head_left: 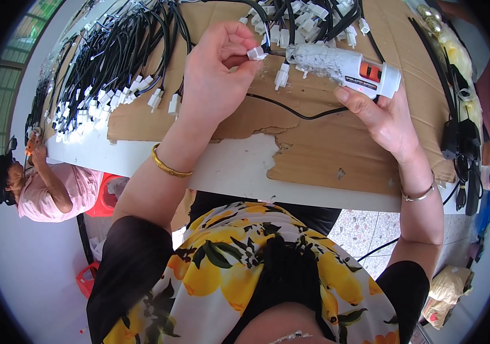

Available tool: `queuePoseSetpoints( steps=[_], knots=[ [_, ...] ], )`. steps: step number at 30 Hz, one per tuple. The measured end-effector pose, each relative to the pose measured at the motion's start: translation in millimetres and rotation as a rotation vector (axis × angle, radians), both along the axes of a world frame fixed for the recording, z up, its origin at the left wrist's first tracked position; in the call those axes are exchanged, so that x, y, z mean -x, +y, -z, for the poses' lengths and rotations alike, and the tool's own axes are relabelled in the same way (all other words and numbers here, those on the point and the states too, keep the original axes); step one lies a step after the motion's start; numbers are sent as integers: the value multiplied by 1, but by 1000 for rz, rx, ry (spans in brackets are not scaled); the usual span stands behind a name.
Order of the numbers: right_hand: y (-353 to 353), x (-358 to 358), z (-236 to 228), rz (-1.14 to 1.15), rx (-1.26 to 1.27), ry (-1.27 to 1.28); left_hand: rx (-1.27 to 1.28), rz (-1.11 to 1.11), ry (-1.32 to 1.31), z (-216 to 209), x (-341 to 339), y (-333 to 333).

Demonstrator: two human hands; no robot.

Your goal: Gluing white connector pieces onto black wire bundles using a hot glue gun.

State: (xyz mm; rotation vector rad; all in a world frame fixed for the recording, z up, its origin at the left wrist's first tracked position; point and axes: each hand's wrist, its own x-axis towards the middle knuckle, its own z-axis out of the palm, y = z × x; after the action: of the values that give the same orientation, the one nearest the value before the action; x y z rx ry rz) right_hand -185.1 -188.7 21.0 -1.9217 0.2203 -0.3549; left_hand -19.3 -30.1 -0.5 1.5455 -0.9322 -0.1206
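Note:
In my left hand, a small white plug connector on a black cable is pinched between thumb and fingers. My right hand is closed around a white hot glue gun, its barrel crusted with whitish residue and an orange patch near its rear. The gun lies nearly level, its narrow tip pointing left, close beside the connector; whether they touch I cannot tell. Just below the tip, another white connector hangs over the cardboard. The fingers under the gun are mostly hidden.
A dense bundle of black cables with white connectors covers the far left. More white connectors are heaped at the back. A black cord crosses the cardboard. Black adapters sit at the right edge. A co-worker is at the left.

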Motion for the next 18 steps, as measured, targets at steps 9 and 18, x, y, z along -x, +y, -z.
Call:
queuePoseSetpoints(
  steps=[9,18],
  knots=[
    [0,0,0,-3,58,17,-17,6,-11,0,0,0],
    [-2,0,-4,6,82,82,23,44,77,0,-1,1]
  ],
)
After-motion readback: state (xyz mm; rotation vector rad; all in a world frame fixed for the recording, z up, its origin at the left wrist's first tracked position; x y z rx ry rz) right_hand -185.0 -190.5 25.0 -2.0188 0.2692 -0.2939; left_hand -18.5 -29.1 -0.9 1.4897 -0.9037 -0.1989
